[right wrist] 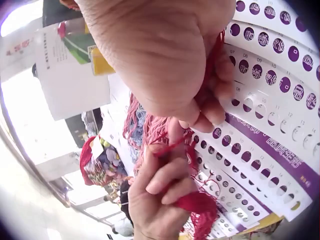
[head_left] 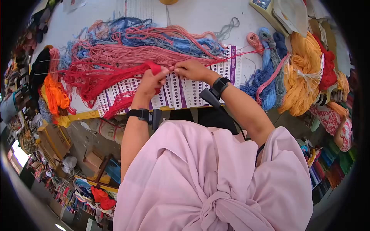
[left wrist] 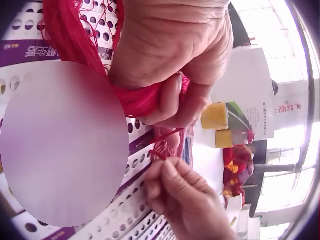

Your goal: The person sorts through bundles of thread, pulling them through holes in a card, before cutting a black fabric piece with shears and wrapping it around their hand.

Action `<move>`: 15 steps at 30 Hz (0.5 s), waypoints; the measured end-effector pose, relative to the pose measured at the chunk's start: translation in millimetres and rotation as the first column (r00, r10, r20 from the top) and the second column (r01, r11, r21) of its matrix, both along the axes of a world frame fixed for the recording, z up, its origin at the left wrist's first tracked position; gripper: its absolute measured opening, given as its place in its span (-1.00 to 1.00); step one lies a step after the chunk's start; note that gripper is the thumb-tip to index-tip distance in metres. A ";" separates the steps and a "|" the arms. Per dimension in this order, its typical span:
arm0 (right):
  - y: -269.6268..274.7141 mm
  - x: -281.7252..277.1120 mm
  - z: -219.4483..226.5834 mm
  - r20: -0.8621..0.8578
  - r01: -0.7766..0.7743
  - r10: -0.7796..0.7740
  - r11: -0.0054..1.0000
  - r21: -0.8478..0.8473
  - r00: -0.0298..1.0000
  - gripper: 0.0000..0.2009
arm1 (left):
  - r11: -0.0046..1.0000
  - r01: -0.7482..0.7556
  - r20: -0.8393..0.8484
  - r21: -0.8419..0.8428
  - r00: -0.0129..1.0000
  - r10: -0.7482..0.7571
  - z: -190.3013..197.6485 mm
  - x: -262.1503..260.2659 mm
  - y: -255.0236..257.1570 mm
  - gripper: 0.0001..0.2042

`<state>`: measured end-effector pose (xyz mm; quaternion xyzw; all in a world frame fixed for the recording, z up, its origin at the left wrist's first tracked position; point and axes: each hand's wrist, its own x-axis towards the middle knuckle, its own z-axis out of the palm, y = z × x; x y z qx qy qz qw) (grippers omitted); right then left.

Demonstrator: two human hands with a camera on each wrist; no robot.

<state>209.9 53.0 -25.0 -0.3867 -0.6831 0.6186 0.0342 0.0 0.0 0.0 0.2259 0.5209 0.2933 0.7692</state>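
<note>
A skein of bright red embroidery thread (head_left: 115,77) runs across the table, and my left hand (head_left: 149,84) grips it near its right end. In the left wrist view the curled fingers wrap the red skein (left wrist: 142,101). Close to its right, my right hand (head_left: 194,70) pinches a few red strands between thumb and fingertips. In that same left wrist view, a short red strand shows at the right hand's (left wrist: 182,192) fingertips. Thin red strands also stretch rightward past the right wrist. Beneath both hands lie white and purple cards (head_left: 177,92) with rows of punched holes.
Pink thread (head_left: 127,54) and blue-grey thread (head_left: 185,44) are heaped beyond the hands. Blue hanks (head_left: 268,84) and a large yellow-orange hank (head_left: 302,73) lie to the right. Orange thread (head_left: 58,94) hangs at the left edge. A scale-like device (head_left: 271,15) stands back right.
</note>
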 end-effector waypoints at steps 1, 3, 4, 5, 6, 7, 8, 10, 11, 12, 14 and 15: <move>-2.5 0.0 -6.9 -0.047 0.072 -0.077 0.992 -0.100 0.996 -0.76 | 0.988 0.122 -0.104 0.093 0.988 -0.112 0.0 8.6 -0.4 -0.88; -4.1 0.3 -6.2 -0.024 0.144 -0.151 0.974 -0.174 0.988 -0.77 | 0.954 0.235 -0.259 0.185 0.948 -0.183 -1.8 14.5 0.9 -0.88; -1.2 -11.6 -0.8 0.005 0.146 -0.147 0.979 -0.142 0.989 -0.77 | 0.953 0.229 -0.333 0.198 0.930 -0.154 -1.2 6.3 6.1 -0.88; -0.5 -10.8 5.1 0.067 0.151 -0.145 0.982 -0.109 0.987 -0.77 | 0.952 0.218 -0.374 0.215 0.919 -0.125 -4.7 9.2 8.5 -0.88; -3.6 -6.3 6.4 0.095 0.130 -0.122 0.988 -0.087 0.988 -0.78 | 0.974 0.213 -0.315 0.071 0.932 -0.181 7.3 5.9 15.6 -0.86; -3.8 -7.5 6.5 0.105 0.107 -0.100 0.992 -0.060 0.989 -0.78 | 0.982 0.184 -0.205 0.032 0.963 -0.174 6.7 -4.1 18.2 -0.86; -1.7 -9.9 6.3 0.112 0.083 -0.079 0.996 -0.027 0.991 -0.78 | 0.987 0.158 -0.098 -0.005 0.983 -0.158 6.6 -15.3 23.8 -0.86; -1.1 -7.9 5.7 0.126 0.069 -0.068 0.998 -0.008 0.990 -0.78 | 0.995 0.009 -0.035 -0.104 0.999 -0.013 14.5 -21.3 31.4 -0.87; -1.1 -7.8 5.2 0.130 0.066 -0.065 0.998 0.000 0.989 -0.77 | 0.989 -0.063 0.015 -0.133 0.998 0.065 15.2 -29.6 34.2 -0.88; -1.7 -8.2 6.4 0.142 0.062 -0.061 0.998 -0.006 0.988 -0.77 | 0.977 -0.132 0.063 -0.169 0.988 0.144 15.2 -45.7 35.5 -0.89; 0.2 -10.0 9.0 0.166 0.053 -0.051 0.999 -0.011 0.985 -0.77 | 0.950 -0.230 0.130 -0.211 0.957 0.261 18.9 -80.7 39.1 -0.87; 2.0 -10.4 8.2 0.163 0.047 -0.049 0.999 0.018 0.985 -0.77 | 0.942 -0.257 0.155 -0.217 0.943 0.294 23.2 -98.9 42.5 -0.85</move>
